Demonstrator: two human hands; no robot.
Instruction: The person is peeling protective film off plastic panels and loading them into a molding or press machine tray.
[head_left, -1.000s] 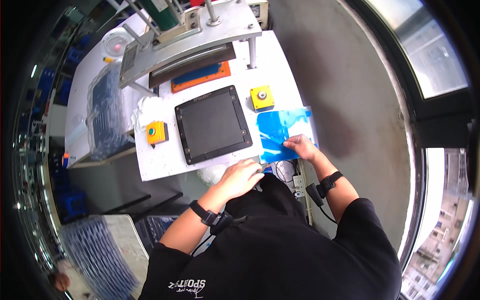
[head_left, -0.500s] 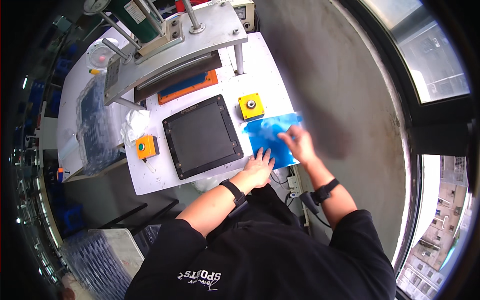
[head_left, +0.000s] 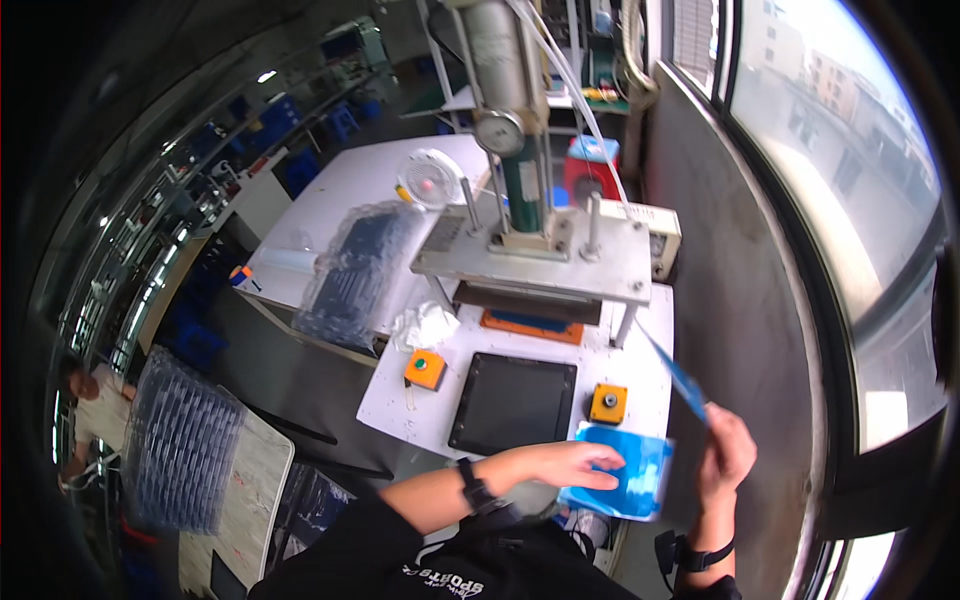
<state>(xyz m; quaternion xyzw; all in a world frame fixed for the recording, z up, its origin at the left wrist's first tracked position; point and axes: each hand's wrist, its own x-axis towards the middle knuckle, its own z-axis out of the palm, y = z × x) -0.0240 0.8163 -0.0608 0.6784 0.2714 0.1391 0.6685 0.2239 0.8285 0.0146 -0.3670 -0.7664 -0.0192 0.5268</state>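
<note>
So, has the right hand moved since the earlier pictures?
Yes: judged against the grey-buttoned yellow box, the right hand has moved farther right, from over the blue sheets to their right.

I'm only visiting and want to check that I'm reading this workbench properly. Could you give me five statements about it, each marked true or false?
1. The black panel lies between the box with the green button and the box with the grey button. True.
2. The person's left hand is over the black panel. False: it is over the blue film lying on the table.
3. The person's right hand holds up a thin blue sheet. True.
4. The white fan stands to the right of the press. False: it stands to the left of it.
5. The press carries a round dial. True.
</note>
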